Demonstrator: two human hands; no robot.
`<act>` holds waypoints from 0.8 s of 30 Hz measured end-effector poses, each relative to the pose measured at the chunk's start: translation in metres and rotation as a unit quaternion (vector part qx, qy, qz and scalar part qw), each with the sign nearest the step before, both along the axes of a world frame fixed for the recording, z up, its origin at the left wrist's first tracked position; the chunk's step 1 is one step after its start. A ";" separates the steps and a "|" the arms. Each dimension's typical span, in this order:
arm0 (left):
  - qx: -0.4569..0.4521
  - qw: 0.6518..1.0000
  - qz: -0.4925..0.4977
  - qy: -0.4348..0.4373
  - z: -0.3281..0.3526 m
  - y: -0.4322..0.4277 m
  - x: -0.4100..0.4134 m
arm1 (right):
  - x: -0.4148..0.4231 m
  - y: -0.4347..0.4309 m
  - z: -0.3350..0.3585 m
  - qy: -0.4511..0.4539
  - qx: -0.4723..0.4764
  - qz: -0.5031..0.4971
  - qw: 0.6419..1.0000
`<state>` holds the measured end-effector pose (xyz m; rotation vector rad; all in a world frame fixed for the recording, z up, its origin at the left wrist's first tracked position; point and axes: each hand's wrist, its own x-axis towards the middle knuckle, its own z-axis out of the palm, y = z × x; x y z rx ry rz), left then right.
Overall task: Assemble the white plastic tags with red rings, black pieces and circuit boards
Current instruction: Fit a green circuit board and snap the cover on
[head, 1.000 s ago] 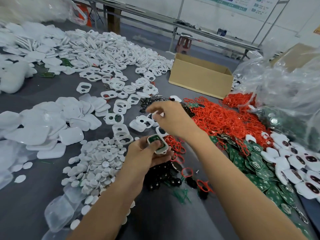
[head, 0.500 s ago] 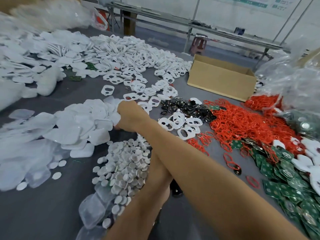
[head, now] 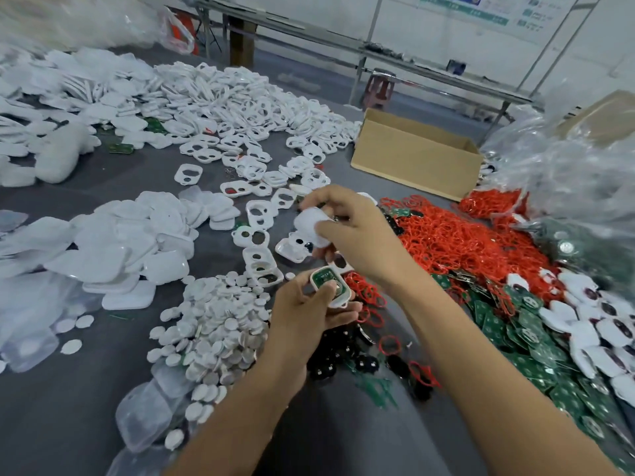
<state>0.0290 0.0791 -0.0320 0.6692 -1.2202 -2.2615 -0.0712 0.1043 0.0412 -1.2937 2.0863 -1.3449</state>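
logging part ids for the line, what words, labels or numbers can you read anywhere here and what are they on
Nothing legible.
White wall poster with green bands: print too blurred.
Green circuit board in the white plastic tag the left hand grips: marks too small.
Loose green circuit boards: same.
White plastic cover in the right hand: no print shows.
Brown cardboard box: no print shows.

Nothing legible: the print on the wall poster (head: 477,6) is too blurred.

On the table (head: 68,407), the disc pile (head: 220,324) lies left, the ring heap (head: 457,242) right, the box (head: 412,163) behind it.
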 end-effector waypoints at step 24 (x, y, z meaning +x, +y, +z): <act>-0.027 0.999 -0.014 -0.009 -0.008 0.002 -0.003 | -0.006 0.088 -0.029 -0.120 -0.170 -0.066 0.976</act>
